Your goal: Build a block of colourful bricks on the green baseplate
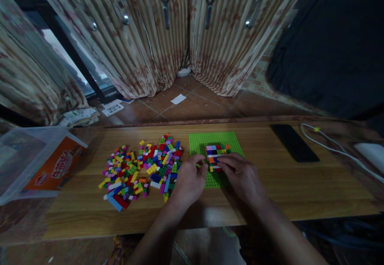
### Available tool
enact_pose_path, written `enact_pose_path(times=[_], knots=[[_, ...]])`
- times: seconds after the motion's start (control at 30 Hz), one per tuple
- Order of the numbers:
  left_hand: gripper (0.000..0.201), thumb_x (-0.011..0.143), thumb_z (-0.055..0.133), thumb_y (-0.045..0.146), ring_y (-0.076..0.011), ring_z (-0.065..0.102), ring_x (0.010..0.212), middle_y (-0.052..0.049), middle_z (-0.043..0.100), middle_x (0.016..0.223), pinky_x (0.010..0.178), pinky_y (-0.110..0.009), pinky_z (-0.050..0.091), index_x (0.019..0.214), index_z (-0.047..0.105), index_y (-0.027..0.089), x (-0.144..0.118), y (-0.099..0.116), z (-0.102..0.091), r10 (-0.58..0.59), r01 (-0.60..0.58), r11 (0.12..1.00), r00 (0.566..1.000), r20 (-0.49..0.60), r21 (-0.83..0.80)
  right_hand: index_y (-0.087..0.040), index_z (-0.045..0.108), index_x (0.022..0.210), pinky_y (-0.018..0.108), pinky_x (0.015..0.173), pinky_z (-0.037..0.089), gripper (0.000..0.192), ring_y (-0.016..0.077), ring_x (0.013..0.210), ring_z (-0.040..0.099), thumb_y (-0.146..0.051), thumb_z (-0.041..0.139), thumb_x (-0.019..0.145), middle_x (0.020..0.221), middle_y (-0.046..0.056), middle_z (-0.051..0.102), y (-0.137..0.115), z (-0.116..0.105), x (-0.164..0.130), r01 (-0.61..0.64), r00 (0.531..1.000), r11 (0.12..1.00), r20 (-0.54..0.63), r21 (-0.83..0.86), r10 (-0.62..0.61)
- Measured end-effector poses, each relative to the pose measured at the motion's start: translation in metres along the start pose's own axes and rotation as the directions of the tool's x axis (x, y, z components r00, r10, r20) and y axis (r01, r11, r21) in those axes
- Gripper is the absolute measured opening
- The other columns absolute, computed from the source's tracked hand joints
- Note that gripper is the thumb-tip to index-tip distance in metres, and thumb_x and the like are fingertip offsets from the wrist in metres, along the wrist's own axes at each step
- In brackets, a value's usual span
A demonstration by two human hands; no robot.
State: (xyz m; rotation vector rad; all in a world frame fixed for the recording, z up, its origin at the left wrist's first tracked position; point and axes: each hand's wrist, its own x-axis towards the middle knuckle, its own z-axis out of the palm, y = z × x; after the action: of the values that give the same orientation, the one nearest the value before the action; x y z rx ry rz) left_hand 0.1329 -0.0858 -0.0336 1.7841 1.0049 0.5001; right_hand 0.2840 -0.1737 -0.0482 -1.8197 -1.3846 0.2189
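Observation:
A block built of multicoloured toy bricks (213, 149) sits on a green studded baseplate (214, 138) in the middle of the wooden table. My right hand (242, 176) rests against the block's right side, its thumb and fingers closed on the bricks there. At the block's left edge is my left hand (190, 179), with thumb and index finger curled towards each other. Whatever lies between those fingertips is too small and dark to make out. Both hands cover part of the baseplate. Left of it spreads a pile of loose bricks (153, 164) in many colours.
Another heap of loose bricks (120, 169) lies further left. A clear plastic box (18, 161) with an orange label (57, 163) stands at the table's left end. To the right are a black phone-like slab (294, 143) and a white cable (336, 149). Striped curtains (168, 49) hang behind.

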Motion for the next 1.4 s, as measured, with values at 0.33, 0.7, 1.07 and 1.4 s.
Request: enact_pose_path(times=[0.33,0.7,1.07,1.4], knots=[[0.029,0.087,0.050,0.027,-0.0189,0.063,0.080,-0.009,0.070,0.097,0.068,-0.029,0.046,0.109,0.065,0.016,-0.002,0.002,0.006,0.002,-0.006,0.998,0.998,0.066,0.060,-0.026,0.075,0.086,0.037,0.081,0.052,0.012,0.0211,0.086,0.067,-0.028,0.064,0.087,0.088,0.003,0.074,0.005,0.005,0.004,0.002,1.000,1.000,-0.030,0.001,-0.002],[0.025,0.087,0.052,0.026,-0.0217,0.065,0.091,-0.010,0.071,0.103,0.081,-0.033,0.048,0.106,0.066,0.017,-0.002,0.003,0.007,0.004,-0.007,0.998,0.998,0.058,0.057,-0.024,0.072,0.081,0.036,0.079,0.052,0.012,0.0200,0.083,0.067,-0.026,0.062,0.087,0.085,0.002,0.073,0.004,0.003,0.004,0.011,1.000,1.000,-0.022,0.003,-0.011],[0.025,0.087,0.050,0.022,-0.0191,0.065,0.085,-0.008,0.071,0.098,0.079,-0.031,0.050,0.105,0.067,0.017,-0.004,0.005,0.008,-0.004,-0.001,0.993,0.999,0.040,0.122,-0.024,0.073,0.088,0.036,0.081,0.053,0.017,0.0204,0.087,0.067,-0.027,0.057,0.091,0.091,0.004,0.073,0.013,0.004,0.001,0.112,0.993,0.992,-0.015,-0.061,-0.113],[0.027,0.087,0.052,0.024,-0.0185,0.067,0.081,-0.008,0.072,0.095,0.078,-0.030,0.051,0.109,0.066,0.015,-0.006,0.009,0.010,-0.010,0.002,0.983,0.999,0.044,0.182,-0.023,0.075,0.087,0.037,0.081,0.055,0.022,0.0212,0.087,0.068,-0.030,0.054,0.092,0.092,0.006,0.074,0.015,0.009,-0.002,0.145,0.986,0.981,-0.064,-0.129,-0.154]])
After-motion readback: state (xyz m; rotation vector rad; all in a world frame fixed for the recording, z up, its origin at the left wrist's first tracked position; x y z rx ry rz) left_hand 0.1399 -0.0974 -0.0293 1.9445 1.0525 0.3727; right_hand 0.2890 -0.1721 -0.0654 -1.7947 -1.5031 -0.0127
